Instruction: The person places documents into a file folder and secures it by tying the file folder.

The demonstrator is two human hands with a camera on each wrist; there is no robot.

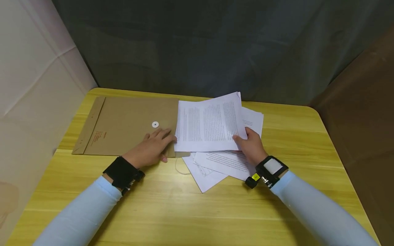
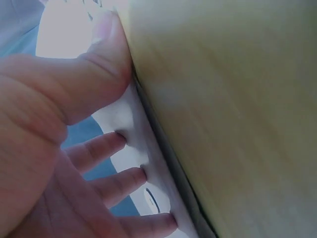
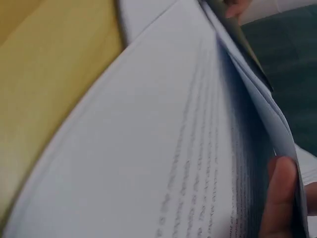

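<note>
Right grip (image 1: pixel 250 145) pinching printed sheets (image 1: pixel 209 124); left grip (image 1: pixel 152 148) flat, fingers spread, on brown envelope (image 1: pixel 123 123).

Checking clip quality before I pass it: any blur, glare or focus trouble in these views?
Head view: sharp, evenly lit, soft shadows under the printed sheets. Left wrist view: too close, left hand and envelope soft, a blown-out white patch top left. Right wrist view: printed text blurred, thumb out of focus.

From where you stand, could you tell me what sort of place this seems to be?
Probably a desk set up for recording paperwork: a wooden table carries a brown envelope and printed sheets, with cloth backdrops hung round it. The left hand rests on the envelope; the right hand holds the sheets.
</note>
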